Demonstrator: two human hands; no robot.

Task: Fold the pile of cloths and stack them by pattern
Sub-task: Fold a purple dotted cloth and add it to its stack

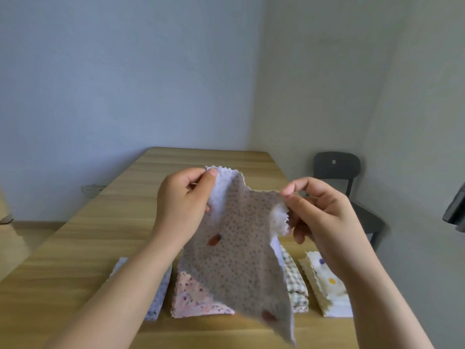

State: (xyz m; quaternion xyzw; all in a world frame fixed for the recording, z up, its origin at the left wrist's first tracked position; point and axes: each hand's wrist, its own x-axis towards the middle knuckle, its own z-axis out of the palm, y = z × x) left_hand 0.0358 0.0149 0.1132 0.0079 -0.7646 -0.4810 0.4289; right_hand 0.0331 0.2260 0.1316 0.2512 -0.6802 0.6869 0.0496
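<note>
I hold a grey-brown dotted cloth (236,260) with zigzag edges and a white underside up in the air over the table. My left hand (183,202) pinches its upper left corner. At the upper right edge, my right hand (319,210) pinches it between thumb and fingers. The cloth hangs down loose toward me. Under it on the wooden table (100,227) lie folded cloths in a row: a blue speckled one (158,298), a pink flowered one (196,298), a green checked one (297,285) and a cream one with coloured dots (327,283). The hanging cloth hides part of the pink one.
A dark chair (352,187) stands at the table's right side near the wall. A wall socket (91,190) sits low on the left wall. The far half of the table shows bare wood.
</note>
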